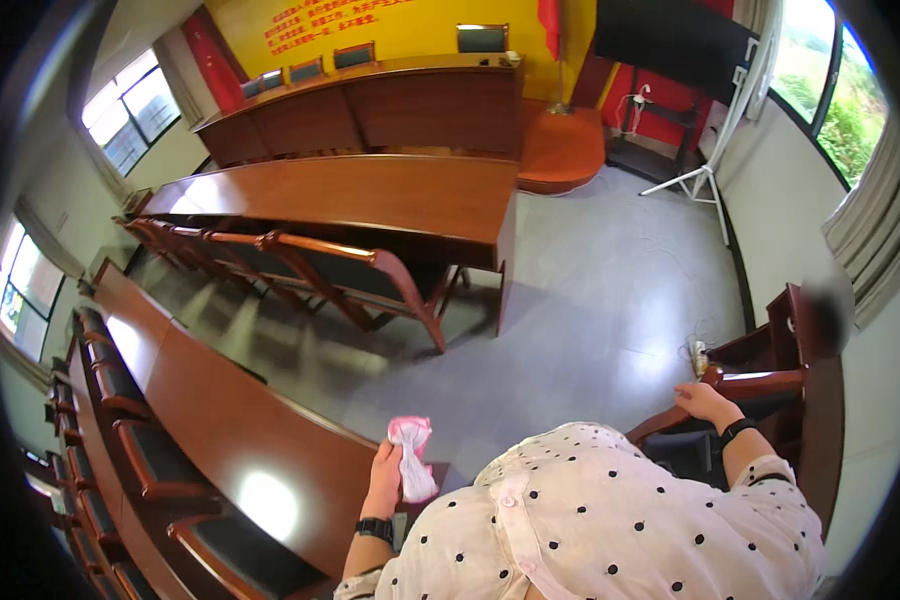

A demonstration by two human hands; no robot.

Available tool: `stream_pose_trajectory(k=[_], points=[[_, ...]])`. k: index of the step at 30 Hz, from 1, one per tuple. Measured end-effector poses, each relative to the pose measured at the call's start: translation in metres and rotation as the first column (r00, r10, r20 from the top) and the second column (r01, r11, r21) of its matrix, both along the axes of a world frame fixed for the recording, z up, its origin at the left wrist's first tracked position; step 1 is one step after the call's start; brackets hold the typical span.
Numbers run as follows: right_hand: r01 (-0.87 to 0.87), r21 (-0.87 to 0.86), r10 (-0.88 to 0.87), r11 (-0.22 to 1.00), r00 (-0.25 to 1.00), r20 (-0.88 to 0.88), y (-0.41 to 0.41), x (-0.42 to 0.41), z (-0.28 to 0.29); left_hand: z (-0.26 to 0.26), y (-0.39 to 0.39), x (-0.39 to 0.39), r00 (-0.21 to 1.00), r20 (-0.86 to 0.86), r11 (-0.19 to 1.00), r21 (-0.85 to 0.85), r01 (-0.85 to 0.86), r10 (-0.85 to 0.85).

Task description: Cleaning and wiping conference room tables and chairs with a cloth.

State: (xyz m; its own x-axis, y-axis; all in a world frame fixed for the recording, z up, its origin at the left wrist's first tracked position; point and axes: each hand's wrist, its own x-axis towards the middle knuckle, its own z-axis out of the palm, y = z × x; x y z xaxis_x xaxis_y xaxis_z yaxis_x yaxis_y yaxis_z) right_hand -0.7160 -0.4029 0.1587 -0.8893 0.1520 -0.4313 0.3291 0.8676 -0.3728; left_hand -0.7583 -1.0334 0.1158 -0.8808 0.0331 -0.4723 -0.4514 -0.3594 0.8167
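My left hand (385, 474) is closed around a bunched pink and white cloth (412, 459), beside the end of a long brown wooden table (307, 450). At the right, my right hand (703, 400) rests by the top of a wooden chair's frame (757, 384); its fingers reach over the corner, and whether they grip it I cannot tell. A dark bag or seat (686, 454) shows below that wrist.
Ahead stands another long table (360, 187) with a row of wooden chairs (330, 274). A white tripod stand (701, 176) and a wheeled screen stand (649, 161) are at the back right. Cords and a power strip (699, 358) lie on the floor (600, 315) near the right chair.
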Motion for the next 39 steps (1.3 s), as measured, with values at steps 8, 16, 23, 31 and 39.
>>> stream_pose_trajectory(k=[8, 16, 23, 31, 39], points=[[0.213, -0.226, -0.274, 0.951, 0.917, -0.288, 0.053, -0.040, 0.014, 0.026, 0.117, -0.167, 0.954, -0.122, 0.959, 0.033, 0.281, -0.275], [0.127, -0.119, -0.108, 0.985, 0.982, 0.155, 0.140, -0.041, -0.032, 0.001, 0.212, -0.323, 0.984, -0.153, 0.948, -0.293, -0.128, 0.086], [0.589, -0.578, -0.190, 0.565, 0.775, 0.603, 0.136, -0.070, 0.039, -0.027, 0.222, -0.469, 0.859, -0.506, 0.641, -0.636, -0.429, 0.073], [0.539, -0.505, -0.214, 0.674, 0.797, 0.565, 0.191, -0.188, -0.016, -0.105, 0.257, -0.608, 0.972, -0.124, -0.025, -0.991, -0.132, -0.200], [0.481, -0.313, -0.272, 0.819, 0.806, 0.527, 0.274, -0.356, -0.031, -0.083, 0.377, -0.666, 0.881, 0.086, -0.130, -0.991, 0.028, -0.465]])
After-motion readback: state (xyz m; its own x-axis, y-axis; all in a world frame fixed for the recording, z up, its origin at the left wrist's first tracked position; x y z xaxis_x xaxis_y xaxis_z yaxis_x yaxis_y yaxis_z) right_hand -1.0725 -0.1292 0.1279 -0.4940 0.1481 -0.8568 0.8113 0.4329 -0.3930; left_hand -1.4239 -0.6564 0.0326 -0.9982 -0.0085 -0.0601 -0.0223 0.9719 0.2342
